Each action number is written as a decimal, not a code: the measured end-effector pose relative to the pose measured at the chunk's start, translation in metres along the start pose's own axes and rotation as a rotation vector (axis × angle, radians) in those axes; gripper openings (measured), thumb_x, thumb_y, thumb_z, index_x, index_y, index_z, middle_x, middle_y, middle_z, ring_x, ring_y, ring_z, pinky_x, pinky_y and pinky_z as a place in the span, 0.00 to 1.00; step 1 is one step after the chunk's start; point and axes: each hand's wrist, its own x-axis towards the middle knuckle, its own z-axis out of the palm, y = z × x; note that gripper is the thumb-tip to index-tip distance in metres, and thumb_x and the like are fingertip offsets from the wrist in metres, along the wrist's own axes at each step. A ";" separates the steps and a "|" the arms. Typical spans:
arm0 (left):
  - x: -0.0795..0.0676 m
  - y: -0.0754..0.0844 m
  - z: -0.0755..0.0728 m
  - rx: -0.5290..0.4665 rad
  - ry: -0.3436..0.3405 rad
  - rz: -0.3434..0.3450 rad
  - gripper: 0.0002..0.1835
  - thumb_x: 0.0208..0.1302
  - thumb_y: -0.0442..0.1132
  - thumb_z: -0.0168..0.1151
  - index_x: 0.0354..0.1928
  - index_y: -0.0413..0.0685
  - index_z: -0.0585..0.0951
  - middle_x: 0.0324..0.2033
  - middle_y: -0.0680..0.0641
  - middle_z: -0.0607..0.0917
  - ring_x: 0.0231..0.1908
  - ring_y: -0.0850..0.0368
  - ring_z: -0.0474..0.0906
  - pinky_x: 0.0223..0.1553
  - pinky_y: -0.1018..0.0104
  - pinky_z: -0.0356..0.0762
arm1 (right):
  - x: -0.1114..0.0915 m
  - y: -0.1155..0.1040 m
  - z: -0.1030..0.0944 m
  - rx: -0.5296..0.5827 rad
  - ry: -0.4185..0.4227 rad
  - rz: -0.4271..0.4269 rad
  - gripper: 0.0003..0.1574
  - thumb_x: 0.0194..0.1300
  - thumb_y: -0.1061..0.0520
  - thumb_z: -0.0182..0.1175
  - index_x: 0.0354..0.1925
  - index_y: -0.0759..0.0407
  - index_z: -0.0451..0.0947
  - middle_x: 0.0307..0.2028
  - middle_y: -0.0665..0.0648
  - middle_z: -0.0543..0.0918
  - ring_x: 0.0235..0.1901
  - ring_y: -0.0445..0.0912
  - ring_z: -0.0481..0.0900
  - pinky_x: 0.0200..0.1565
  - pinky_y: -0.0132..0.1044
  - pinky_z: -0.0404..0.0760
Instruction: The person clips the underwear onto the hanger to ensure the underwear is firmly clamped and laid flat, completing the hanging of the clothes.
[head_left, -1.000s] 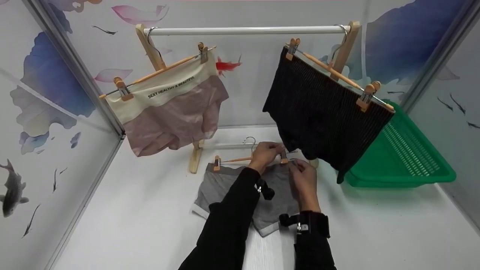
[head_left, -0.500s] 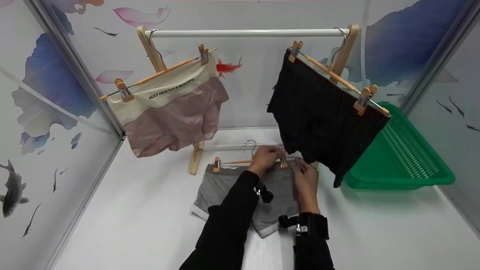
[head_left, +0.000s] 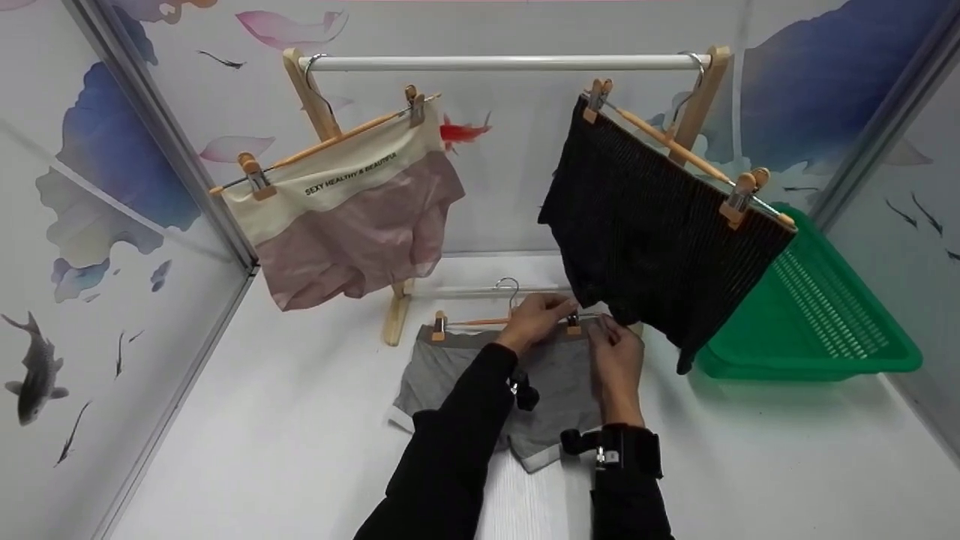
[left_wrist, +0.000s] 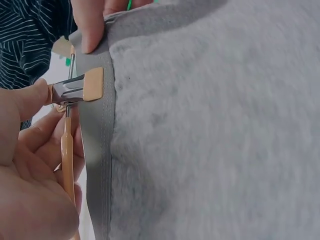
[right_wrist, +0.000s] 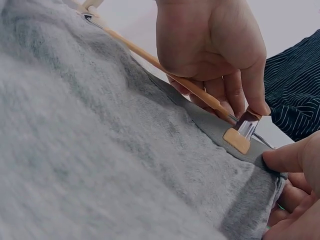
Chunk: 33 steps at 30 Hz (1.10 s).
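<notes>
Grey boxer briefs [head_left: 551, 390] with pale leg hems lie on the white table, their waistband along a wooden clip hanger [head_left: 480, 322]. My left hand [head_left: 534, 322] pinches the hanger's right clip [left_wrist: 93, 84] between thumb and fingers. In the left wrist view, the clip's wooden pad lies over the grey waistband. My right hand [head_left: 619, 360] pinches the waistband corner just outside that clip, as its thumb [right_wrist: 285, 159] shows in the right wrist view. The left clip [head_left: 439, 327] sits on the other end of the waistband.
A rack with a white rail [head_left: 495, 63] stands behind. From it hang pink-and-cream briefs [head_left: 360, 225] on the left and black ribbed shorts [head_left: 652, 225] on the right, low over my right hand. A green basket [head_left: 810, 367] stands at the right. Printed panels enclose the table.
Both hands stay at the right end of the hanger with nearly the same hold. The head view has shifted slightly.
</notes>
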 end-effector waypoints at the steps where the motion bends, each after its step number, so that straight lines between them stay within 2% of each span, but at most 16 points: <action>1: 0.000 0.000 0.000 0.014 -0.004 0.016 0.18 0.75 0.51 0.59 0.51 0.47 0.88 0.48 0.55 0.87 0.52 0.60 0.80 0.57 0.61 0.75 | 0.000 0.000 0.000 0.007 -0.004 0.004 0.26 0.74 0.62 0.58 0.64 0.75 0.72 0.63 0.68 0.76 0.65 0.56 0.73 0.65 0.46 0.71; 4: 0.000 -0.002 -0.001 0.052 -0.014 0.057 0.19 0.76 0.51 0.58 0.52 0.46 0.88 0.48 0.53 0.87 0.54 0.58 0.81 0.57 0.62 0.75 | 0.000 -0.001 -0.001 0.015 -0.018 0.014 0.26 0.75 0.62 0.57 0.65 0.74 0.71 0.64 0.68 0.76 0.66 0.56 0.73 0.65 0.45 0.71; 6: 0.001 -0.002 -0.001 0.096 0.002 0.086 0.18 0.76 0.50 0.57 0.52 0.46 0.88 0.47 0.54 0.88 0.53 0.59 0.81 0.56 0.62 0.75 | 0.000 -0.001 -0.001 0.013 -0.026 0.022 0.26 0.75 0.62 0.57 0.66 0.73 0.71 0.65 0.67 0.75 0.66 0.56 0.73 0.64 0.46 0.72; 11: 0.003 -0.002 -0.001 0.157 0.042 0.113 0.16 0.76 0.47 0.58 0.53 0.46 0.88 0.47 0.53 0.88 0.49 0.61 0.82 0.53 0.65 0.76 | 0.000 0.001 0.000 -0.035 -0.018 0.013 0.25 0.75 0.62 0.57 0.66 0.70 0.73 0.64 0.65 0.77 0.60 0.55 0.76 0.55 0.41 0.78; 14: 0.005 -0.001 0.001 0.188 0.054 0.101 0.16 0.76 0.46 0.58 0.54 0.44 0.87 0.48 0.51 0.88 0.50 0.59 0.82 0.54 0.65 0.76 | 0.000 0.003 0.001 -0.093 0.018 -0.046 0.23 0.74 0.63 0.57 0.63 0.71 0.76 0.59 0.67 0.80 0.56 0.56 0.79 0.51 0.43 0.79; 18: 0.006 -0.002 0.004 0.234 0.074 0.074 0.18 0.77 0.46 0.56 0.57 0.43 0.85 0.53 0.48 0.87 0.55 0.55 0.80 0.59 0.61 0.74 | 0.000 0.001 0.003 -0.168 0.077 -0.159 0.19 0.73 0.66 0.57 0.59 0.71 0.78 0.53 0.69 0.83 0.50 0.59 0.82 0.51 0.51 0.80; 23: 0.007 -0.006 0.005 0.317 0.092 0.062 0.18 0.77 0.46 0.55 0.57 0.45 0.85 0.54 0.49 0.86 0.58 0.53 0.80 0.63 0.53 0.65 | -0.002 -0.001 0.004 -0.216 0.084 -0.247 0.18 0.72 0.67 0.57 0.58 0.71 0.80 0.51 0.68 0.84 0.49 0.59 0.82 0.52 0.51 0.79; 25: 0.007 -0.006 0.005 0.346 0.097 0.072 0.17 0.76 0.47 0.56 0.53 0.46 0.87 0.51 0.51 0.88 0.54 0.54 0.81 0.61 0.53 0.65 | -0.002 -0.001 0.005 -0.213 0.080 -0.274 0.18 0.73 0.66 0.57 0.58 0.70 0.80 0.51 0.67 0.85 0.50 0.58 0.82 0.52 0.50 0.78; 28: 0.008 -0.005 0.006 0.348 0.094 0.094 0.15 0.76 0.46 0.56 0.44 0.46 0.89 0.38 0.53 0.88 0.45 0.55 0.83 0.55 0.55 0.70 | -0.002 -0.002 0.005 -0.191 0.074 -0.335 0.16 0.72 0.67 0.58 0.56 0.70 0.81 0.50 0.66 0.85 0.49 0.57 0.83 0.51 0.50 0.79; 31: 0.009 -0.005 0.007 0.359 0.086 0.121 0.15 0.76 0.43 0.56 0.34 0.43 0.86 0.26 0.56 0.83 0.35 0.56 0.80 0.52 0.53 0.69 | -0.002 -0.002 0.005 -0.175 0.057 -0.384 0.15 0.72 0.66 0.59 0.54 0.69 0.83 0.49 0.63 0.86 0.46 0.55 0.83 0.48 0.47 0.80; 33: 0.009 -0.005 0.008 0.384 0.087 0.131 0.15 0.75 0.41 0.57 0.31 0.43 0.84 0.23 0.56 0.81 0.33 0.56 0.80 0.53 0.50 0.66 | -0.003 -0.002 0.006 -0.164 0.030 -0.394 0.14 0.72 0.64 0.60 0.53 0.68 0.83 0.49 0.61 0.87 0.46 0.53 0.83 0.47 0.42 0.80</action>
